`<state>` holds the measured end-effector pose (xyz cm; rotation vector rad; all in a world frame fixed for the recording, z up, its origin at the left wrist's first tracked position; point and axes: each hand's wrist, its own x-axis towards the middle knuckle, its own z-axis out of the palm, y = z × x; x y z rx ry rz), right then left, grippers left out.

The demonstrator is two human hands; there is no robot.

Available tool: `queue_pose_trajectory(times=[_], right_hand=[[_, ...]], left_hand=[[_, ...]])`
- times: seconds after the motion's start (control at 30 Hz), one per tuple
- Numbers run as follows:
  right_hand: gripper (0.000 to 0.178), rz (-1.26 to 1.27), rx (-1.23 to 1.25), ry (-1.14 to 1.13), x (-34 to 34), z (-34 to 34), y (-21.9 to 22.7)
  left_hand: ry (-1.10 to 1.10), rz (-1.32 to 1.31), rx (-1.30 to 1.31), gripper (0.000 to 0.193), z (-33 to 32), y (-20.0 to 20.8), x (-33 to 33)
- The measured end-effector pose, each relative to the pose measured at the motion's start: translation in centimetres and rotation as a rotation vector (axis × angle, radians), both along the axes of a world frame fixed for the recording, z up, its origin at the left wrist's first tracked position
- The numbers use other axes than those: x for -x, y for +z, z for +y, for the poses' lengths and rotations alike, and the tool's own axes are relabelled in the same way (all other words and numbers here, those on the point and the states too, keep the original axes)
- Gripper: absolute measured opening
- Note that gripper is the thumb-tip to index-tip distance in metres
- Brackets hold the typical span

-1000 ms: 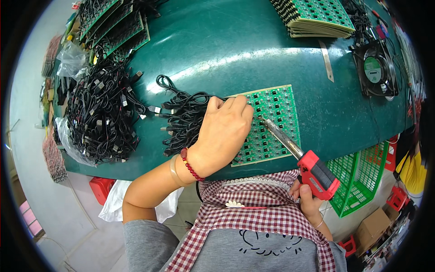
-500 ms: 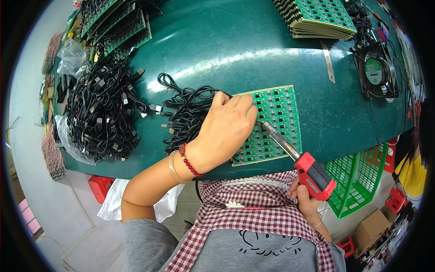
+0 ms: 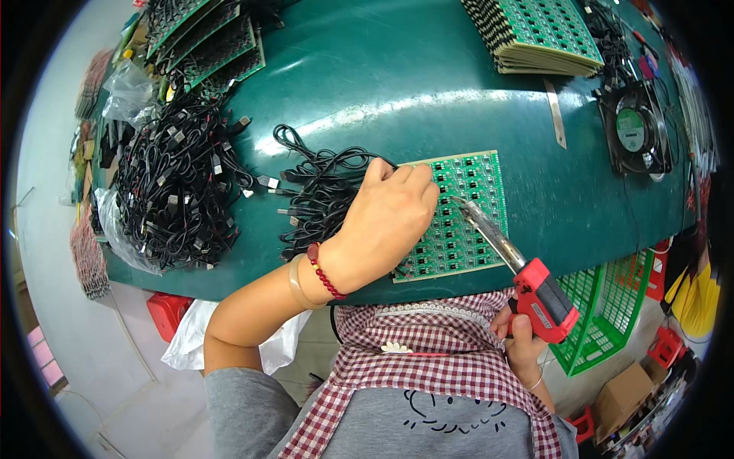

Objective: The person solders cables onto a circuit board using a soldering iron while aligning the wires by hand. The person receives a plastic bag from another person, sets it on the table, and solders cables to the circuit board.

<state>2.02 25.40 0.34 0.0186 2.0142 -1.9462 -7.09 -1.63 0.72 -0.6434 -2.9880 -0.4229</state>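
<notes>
Green work table [image 3: 352, 61], glossy, with a band of reflected light across its far half; pale floor [image 3: 134, 359] to the left.

Circuit board [image 3: 466, 229], one, green with rows of black components: flat at the near edge of the table, in front of the person.

Left hand [image 3: 390, 218]: over the left part of the circuit board, fingers curled down; fingertips hidden, so whether they pinch anything cannot be told. Red bead bracelet [image 3: 324, 274] and pale bangle [image 3: 295, 283] at the wrist.

Right hand [image 3: 524, 344]: closed around the red-and-black handle of a soldering iron [image 3: 541, 302], at the near right. Metal shaft slants far and left, its tip over the circuit board near the left hand; contact cannot be told.

Cable bundle [image 3: 310, 222], black, pale plugs leftward: just left of the circuit board, partly behind the left hand.

Cable heap [image 3: 176, 191], larger, black: farther left.

Board stack [image 3: 554, 38]: far right. Loose boards [image 3: 202, 38], overlapping: far left.

Metal strip [image 3: 556, 115]: between board stack and circuit board. Fan [image 3: 631, 130], black, green hub: right.

Basket [image 3: 585, 344], green plastic: near right, beyond the table edge.
</notes>
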Motion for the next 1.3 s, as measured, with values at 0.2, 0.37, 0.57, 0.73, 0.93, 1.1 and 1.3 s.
queue_pose_trajectory(times=[0.2, 0.37, 0.57, 0.73, 0.93, 1.1, 1.3], right_hand=[[0.038, 0.030, 0.228, -0.309, 1.9, -1.5, 0.6], [0.038, 0.058, 0.220, -0.319, 4.0, -3.8, 1.6], [0.030, 0.033, 0.287, -0.361, 4.2, -4.4, 1.5], [0.028, 0.033, 0.288, -0.369, 4.3, -4.5, 1.2], [0.027, 0.005, 0.298, -0.390, 4.1, -4.2, 0.8], [0.027, -0.001, 0.294, -0.445, 4.6, -4.5, 0.5], [0.028, 0.008, 0.351, -0.418, 5.0, -5.1, 1.2]], left_hand=[[-0.004, 0.056, -0.024, 0.004, 0.2, 0.5, -1.0], [0.049, 0.149, 0.059, 0.012, 0.4, 2.1, -3.2], [0.758, 0.333, 0.267, 0.009, -13.2, 2.9, -1.6], [0.863, 0.315, 0.735, 0.002, -17.6, 0.1, -2.1], [0.618, 0.478, 0.316, 0.006, -17.4, 3.5, -3.1], [0.594, 0.320, -0.663, 0.008, -12.8, 6.2, -4.5], [0.363, 0.133, -0.696, 0.014, -7.3, 2.5, -2.5]])
